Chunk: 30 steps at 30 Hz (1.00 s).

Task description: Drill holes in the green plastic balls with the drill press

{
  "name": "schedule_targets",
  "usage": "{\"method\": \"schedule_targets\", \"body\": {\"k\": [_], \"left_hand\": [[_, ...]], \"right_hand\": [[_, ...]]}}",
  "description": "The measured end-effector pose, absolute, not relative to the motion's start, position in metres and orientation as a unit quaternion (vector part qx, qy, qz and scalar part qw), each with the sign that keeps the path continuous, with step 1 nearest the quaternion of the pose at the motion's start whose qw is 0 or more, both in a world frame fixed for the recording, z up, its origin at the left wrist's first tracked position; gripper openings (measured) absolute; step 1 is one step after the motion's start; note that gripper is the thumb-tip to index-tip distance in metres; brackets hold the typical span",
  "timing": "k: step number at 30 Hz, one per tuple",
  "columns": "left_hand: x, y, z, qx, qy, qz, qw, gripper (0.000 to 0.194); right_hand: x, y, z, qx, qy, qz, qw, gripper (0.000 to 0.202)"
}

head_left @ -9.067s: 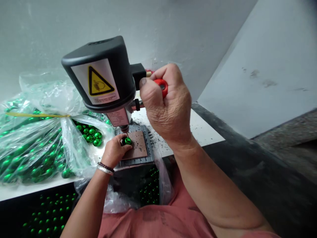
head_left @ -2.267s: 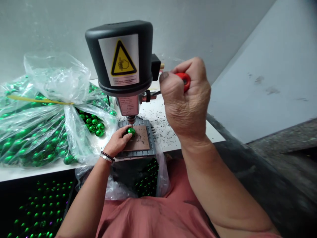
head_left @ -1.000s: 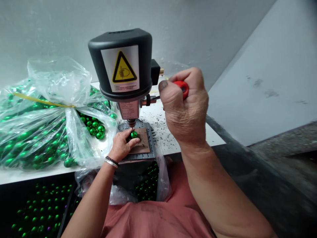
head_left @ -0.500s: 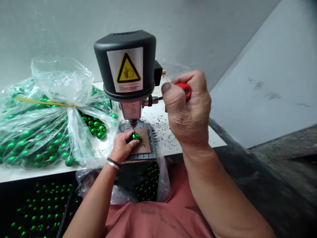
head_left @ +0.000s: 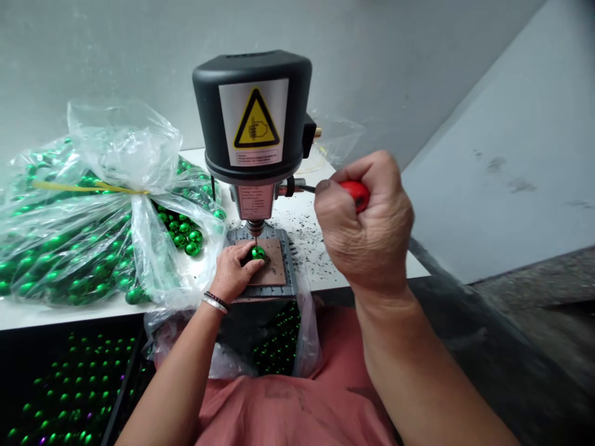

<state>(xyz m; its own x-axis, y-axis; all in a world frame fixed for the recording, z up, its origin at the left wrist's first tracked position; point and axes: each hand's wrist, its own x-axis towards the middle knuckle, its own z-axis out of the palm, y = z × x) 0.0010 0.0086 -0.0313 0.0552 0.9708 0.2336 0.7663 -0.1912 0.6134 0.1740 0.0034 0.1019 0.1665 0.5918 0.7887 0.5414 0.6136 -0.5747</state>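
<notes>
A small drill press (head_left: 253, 118) with a black housing and a yellow warning label stands on the table. My left hand (head_left: 232, 267) pinches a shiny green ball (head_left: 258, 253) between thumb and finger on the brown board (head_left: 275, 265) over the press's grey base (head_left: 290, 282). Directly above the ball is the thin drill bit (head_left: 256, 240); its tip appears to touch the ball's top. My right hand (head_left: 372, 223) is wrapped round the red knob (head_left: 356, 194) of the feed lever at the press's right side.
A tied clear plastic bag (head_left: 88, 241) of green balls lies left, several loose balls (head_left: 186, 235) spilling from it. Dark shavings litter the white table (head_left: 320, 279). Below the table edge are a black tray (head_left: 69, 384) of balls and an open plastic bag (head_left: 304, 334).
My right hand has pulled the lever knob down, and the drill bit seems lower against the ball. My left hand stays on the ball. The whole view has shifted slightly.
</notes>
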Motion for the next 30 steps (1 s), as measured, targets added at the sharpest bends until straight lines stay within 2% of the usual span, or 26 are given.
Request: {"method": "schedule_targets", "body": {"k": [9,22,30], "left_hand": [[0.001,0.008,-0.034,0.707,0.613,0.31,0.17,0.04],[0.001,0.007,-0.037,0.7,0.615,0.326,0.161,0.039],[0.002,0.005,-0.037,0.696,0.623,0.322,0.154,0.039]], "right_hand": [[0.173,-0.005,0.081,-0.432,-0.649,-0.038,0.625,0.01],[0.165,-0.003,0.06,-0.433,-0.609,-0.038,0.663,0.004],[0.16,0.001,0.042,-0.43,-0.577,0.042,0.694,0.008]]}}
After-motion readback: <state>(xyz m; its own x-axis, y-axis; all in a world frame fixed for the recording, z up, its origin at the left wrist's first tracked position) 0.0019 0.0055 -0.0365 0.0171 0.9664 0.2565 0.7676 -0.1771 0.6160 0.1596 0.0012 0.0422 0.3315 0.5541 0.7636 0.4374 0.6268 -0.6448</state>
